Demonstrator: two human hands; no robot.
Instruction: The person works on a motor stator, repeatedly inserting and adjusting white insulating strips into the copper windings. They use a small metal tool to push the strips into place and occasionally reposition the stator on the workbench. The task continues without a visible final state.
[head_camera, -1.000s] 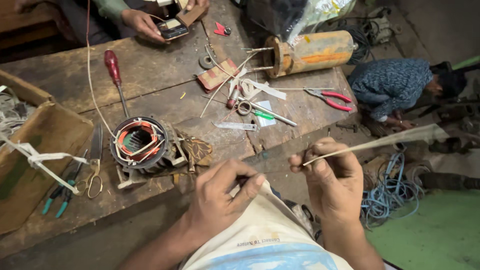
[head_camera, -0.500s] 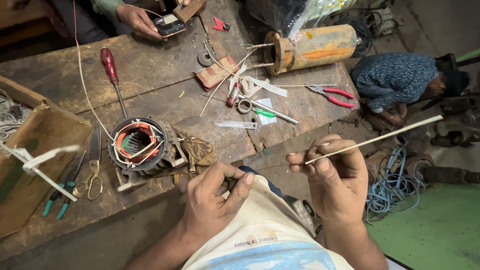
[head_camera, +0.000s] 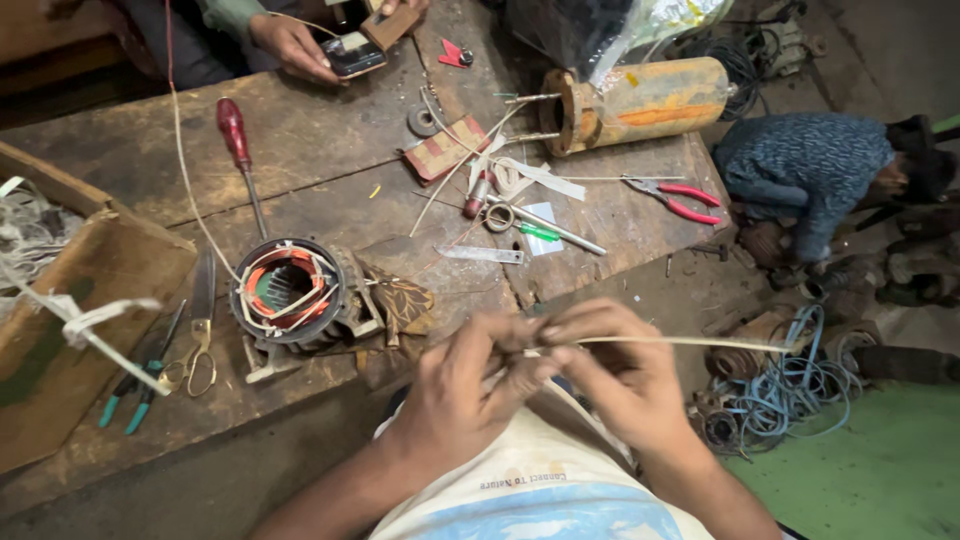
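both hands, left hand and right hand, are pinching one pale strip between closed fingers; beyond them, the motor winding is sitting unfinished on the bench.

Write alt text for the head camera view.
Two bare hands, left hand and right hand, meet on a thin pale sleeve above a worn wooden workbench. On the bench sit a motor stator, a red screwdriver and red pliers.
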